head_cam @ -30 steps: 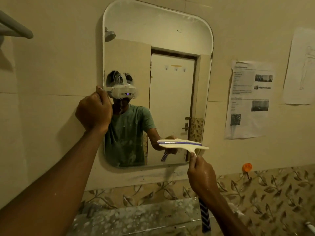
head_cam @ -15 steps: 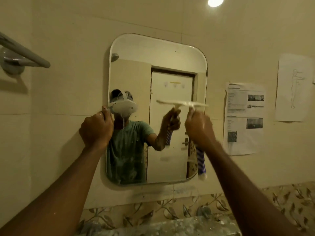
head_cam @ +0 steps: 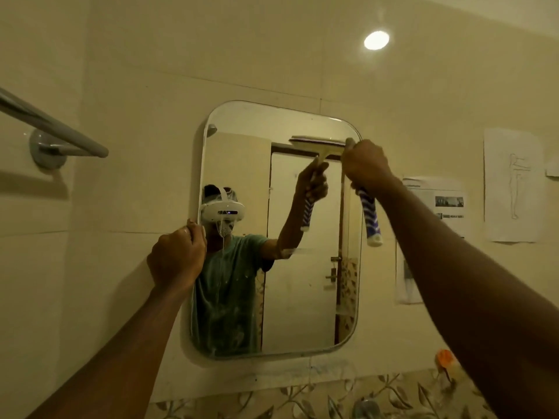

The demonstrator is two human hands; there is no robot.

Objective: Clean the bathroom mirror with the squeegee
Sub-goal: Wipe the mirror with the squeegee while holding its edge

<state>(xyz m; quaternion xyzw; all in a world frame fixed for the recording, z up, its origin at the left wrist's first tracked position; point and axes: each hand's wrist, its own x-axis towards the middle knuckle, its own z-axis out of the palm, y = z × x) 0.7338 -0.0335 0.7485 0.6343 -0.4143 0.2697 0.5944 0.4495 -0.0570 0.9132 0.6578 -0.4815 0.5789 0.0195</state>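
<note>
A rounded rectangular mirror (head_cam: 302,297) hangs on the cream tiled wall. My right hand (head_cam: 366,166) grips the squeegee (head_cam: 370,219) by its blue-and-white striped handle. Its pale blade lies level against the glass near the mirror's top right corner. My left hand (head_cam: 177,255) holds the mirror's left edge at mid height, fingers curled round the rim. White foam streaks run down the glass on the left half.
A metal towel bar (head_cam: 51,128) juts from the wall at the upper left. Printed sheets (head_cam: 435,213) and a drawing (head_cam: 512,186) are stuck to the wall on the right. An orange object (head_cam: 444,356) sits at the lower right, above a leaf-patterned tile band (head_cam: 302,397).
My right hand has lifted the squeegee from the mirror's lower right to its top right. The left hand stays on the left edge. The view has tilted upward.
</note>
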